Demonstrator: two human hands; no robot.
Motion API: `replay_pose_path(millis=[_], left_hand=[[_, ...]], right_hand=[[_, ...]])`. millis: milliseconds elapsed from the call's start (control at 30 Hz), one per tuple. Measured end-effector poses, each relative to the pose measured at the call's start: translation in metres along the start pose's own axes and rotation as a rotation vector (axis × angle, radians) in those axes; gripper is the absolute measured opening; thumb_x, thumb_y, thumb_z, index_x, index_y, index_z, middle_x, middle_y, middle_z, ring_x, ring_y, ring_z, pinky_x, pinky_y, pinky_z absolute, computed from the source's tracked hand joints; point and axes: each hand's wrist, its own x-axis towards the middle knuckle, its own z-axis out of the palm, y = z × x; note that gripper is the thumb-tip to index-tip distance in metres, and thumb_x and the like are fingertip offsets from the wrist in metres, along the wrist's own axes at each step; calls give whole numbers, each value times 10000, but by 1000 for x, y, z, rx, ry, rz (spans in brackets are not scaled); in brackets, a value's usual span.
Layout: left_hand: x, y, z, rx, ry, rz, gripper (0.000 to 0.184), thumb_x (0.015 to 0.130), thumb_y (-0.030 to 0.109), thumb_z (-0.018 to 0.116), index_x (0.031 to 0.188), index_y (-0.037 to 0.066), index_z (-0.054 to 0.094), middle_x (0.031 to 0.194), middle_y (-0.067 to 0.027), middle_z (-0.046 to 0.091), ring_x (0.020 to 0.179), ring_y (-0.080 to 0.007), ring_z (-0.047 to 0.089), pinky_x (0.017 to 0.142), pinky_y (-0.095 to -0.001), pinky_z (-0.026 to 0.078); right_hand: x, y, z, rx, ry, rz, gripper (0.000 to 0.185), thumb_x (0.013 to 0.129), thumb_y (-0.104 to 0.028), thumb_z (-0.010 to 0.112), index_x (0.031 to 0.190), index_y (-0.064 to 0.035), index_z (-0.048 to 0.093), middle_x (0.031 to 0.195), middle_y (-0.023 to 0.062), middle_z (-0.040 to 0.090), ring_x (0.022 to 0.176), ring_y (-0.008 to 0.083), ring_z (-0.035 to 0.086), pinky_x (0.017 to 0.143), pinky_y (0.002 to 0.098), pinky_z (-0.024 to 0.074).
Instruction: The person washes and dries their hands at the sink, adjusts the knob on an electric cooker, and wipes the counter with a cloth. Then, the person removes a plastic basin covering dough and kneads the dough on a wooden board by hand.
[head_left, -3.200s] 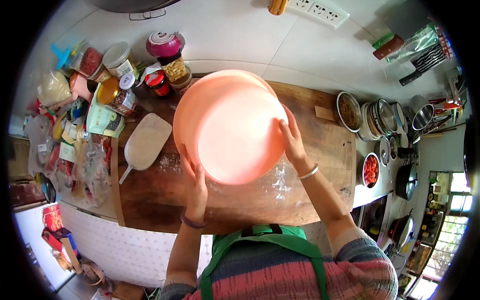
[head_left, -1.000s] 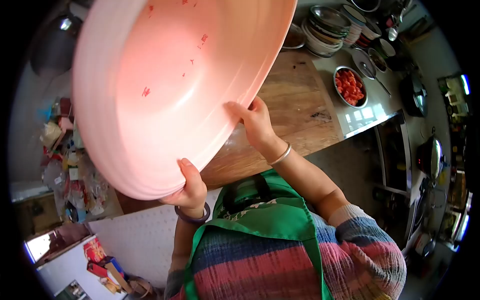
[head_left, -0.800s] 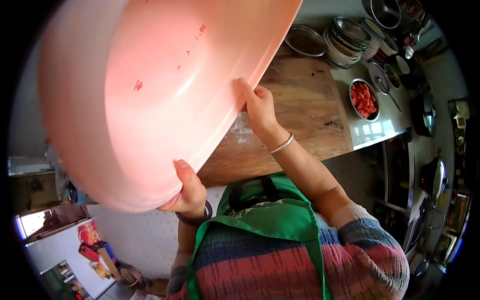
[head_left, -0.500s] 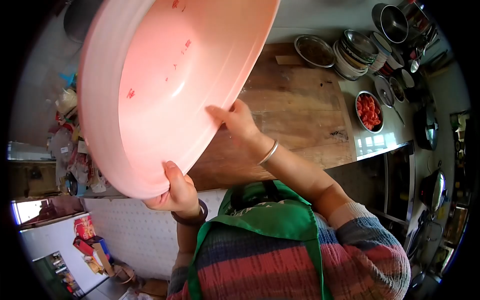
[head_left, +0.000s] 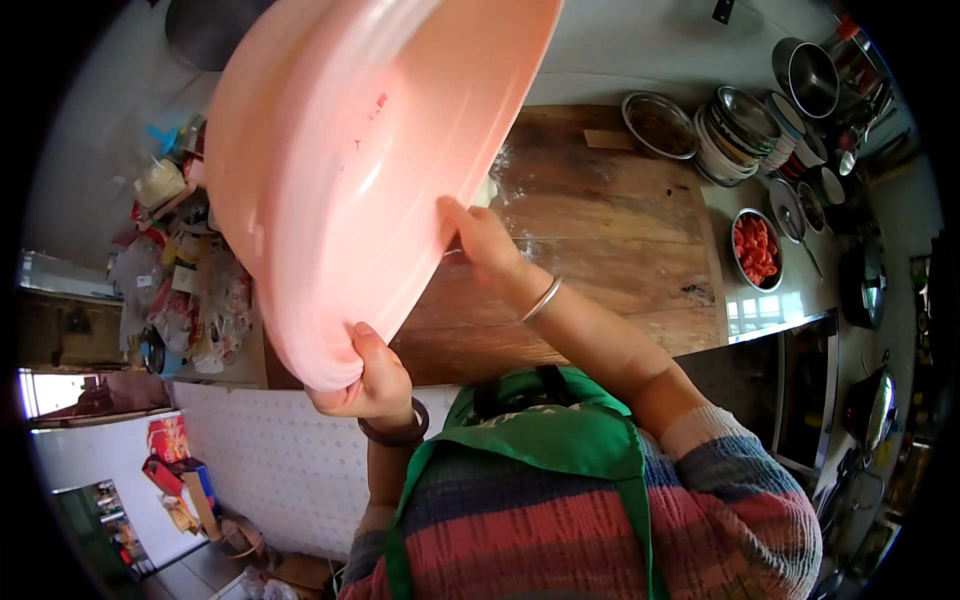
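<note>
A large pink plastic basin (head_left: 400, 200) with red marks inside is held up on its side, steeply tilted, above the wooden board (head_left: 600, 250). My left hand (head_left: 368, 378) grips its near rim, thumb on the inside. Farther up the right-hand rim, my right hand (head_left: 487, 242) is closed on the edge, its thumb also inside. Just past that hand, a pale lump (head_left: 487, 192) shows partly from behind the basin, with white powder scattered on the board around it. The basin hides most of the lump.
A metal bowl of cut red pieces (head_left: 757, 250) stands right of the board. Stacked bowls (head_left: 738, 135) and a round metal dish (head_left: 660, 125) are at the back right. Plastic bags and clutter (head_left: 185, 290) fill the left side.
The basin has turned so that its inside shows less and its outer wall more. The pale lump and powder have come into view past the rim. Both hands keep their grip.
</note>
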Motion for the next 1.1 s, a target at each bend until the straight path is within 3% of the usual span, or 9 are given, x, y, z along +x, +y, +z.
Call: replay_pose_path(millis=[267, 367, 467, 667, 767, 867, 967, 1033, 1100], left_hand=[[1, -8, -4, 55, 0, 1, 321, 713, -90, 578, 1030, -138, 591, 1043, -208, 630, 893, -261, 635, 795, -363, 516], [0, -17, -7, -54, 33, -8, 343, 713, -110, 567, 1055, -137, 580, 1069, -217, 617, 914, -277, 627, 822, -381, 513], [0, -18, -12, 48, -45, 64, 392, 711, -137, 546, 1103, -134, 556, 1123, -226, 591, 959, -294, 613, 861, -398, 505], [-1, -30, -21, 20, -1, 31, 421, 692, -140, 540, 1113, -137, 534, 1131, -248, 576, 945, -301, 615, 828, -400, 532], [4, -24, -13, 113, 60, 30, 388, 734, -97, 571, 1117, -147, 532, 1133, -241, 578, 956, -295, 611, 843, -400, 509], [19, -39, -30, 137, 186, -57, 307, 743, -91, 591, 1044, -141, 556, 1004, -231, 620, 807, -258, 627, 708, -356, 543], [44, -51, -62, 272, 165, 41, 274, 726, -105, 577, 998, -132, 561, 996, -216, 617, 787, -239, 622, 700, -348, 545], [51, -56, -87, 350, 190, 17, 304, 712, -106, 568, 1015, -129, 554, 1001, -206, 617, 791, -237, 619, 704, -353, 546], [54, -56, -99, 424, 259, -28, 325, 699, -106, 564, 1023, -122, 554, 1009, -195, 617, 809, -234, 616, 711, -359, 547]], right_hand=[[7, 9, 9, 178, -70, 165, 173, 860, -155, 604, 993, -57, 552, 760, 25, 594, 646, 135, 536, 567, 269, 428], [-5, 7, 24, 222, 25, 101, 105, 857, -118, 588, 946, -67, 565, 740, 12, 589, 640, 132, 525, 570, 259, 416], [13, 16, 13, 360, -74, 147, 81, 855, -117, 590, 917, -70, 569, 735, 9, 582, 623, 124, 511, 549, 256, 397], [15, 27, 25, 341, -20, 116, 88, 865, -156, 594, 895, -76, 572, 729, 12, 571, 610, 115, 493, 516, 253, 365], [28, 28, 14, 428, -190, 212, 178, 891, -213, 606, 994, -76, 556, 870, 25, 598, 729, 102, 522, 601, 258, 408], [28, 20, 13, 416, -156, 323, 325, 876, -265, 641, 1096, -41, 557, 975, 63, 626, 841, 161, 587, 723, 291, 495], [89, 81, -56, -605, 25, -293, 462, 773, -331, 725, 1104, -33, 600, 858, 108, 637, 836, 227, 624, 771, 364, 525], [121, 59, -95, -1237, 183, -263, 814, 679, -365, 794, 1331, -21, 448, 1151, 170, 597, 1073, 296, 570, 903, 420, 475], [136, 30, -95, -1653, 199, -180, 1111, 580, -371, 852, 1449, -38, 247, 1401, 192, 408, 1260, 342, 428, 1004, 454, 395]])
